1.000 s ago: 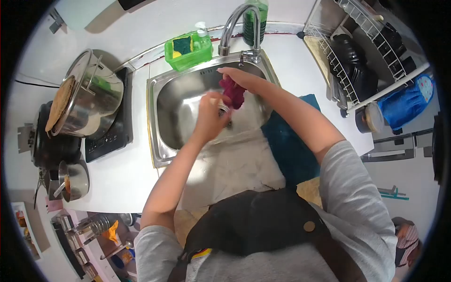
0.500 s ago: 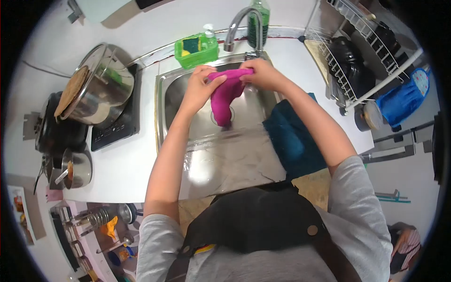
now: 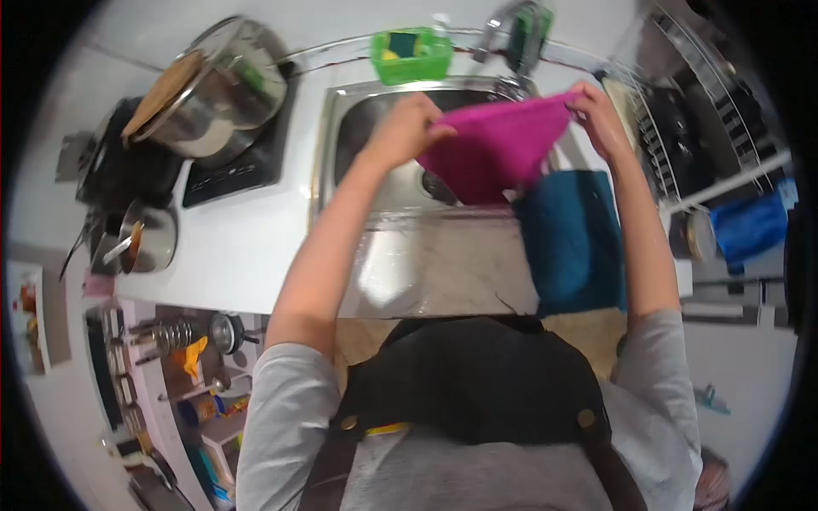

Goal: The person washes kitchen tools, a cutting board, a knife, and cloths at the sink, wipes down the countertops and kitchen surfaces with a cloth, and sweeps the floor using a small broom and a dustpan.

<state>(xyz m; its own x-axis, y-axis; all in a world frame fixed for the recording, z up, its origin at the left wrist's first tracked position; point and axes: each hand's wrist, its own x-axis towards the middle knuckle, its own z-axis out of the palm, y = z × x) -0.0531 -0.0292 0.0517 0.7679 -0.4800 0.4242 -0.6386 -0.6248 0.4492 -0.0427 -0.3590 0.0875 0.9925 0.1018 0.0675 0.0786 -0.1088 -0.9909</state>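
A magenta cloth is stretched out between my two hands over the steel sink. My left hand pinches its left corner, and my right hand grips the upper right corner beside the tap. From there the fabric hangs in a rough triangle and hides part of the basin. The drain shows just left of its lower edge. Below my right hand, a dark teal cloth lies draped over the right side of the sink and the counter edge.
Behind the sink stand a green caddy with a sponge and the tap. To the left, a large steel pot sits on a black induction cooker. A wire dish rack stands on the right.
The magenta cloth, bunched and hanging narrowly before, is now spread wide. My right hand has moved right, away from my left. The view has shifted, too.
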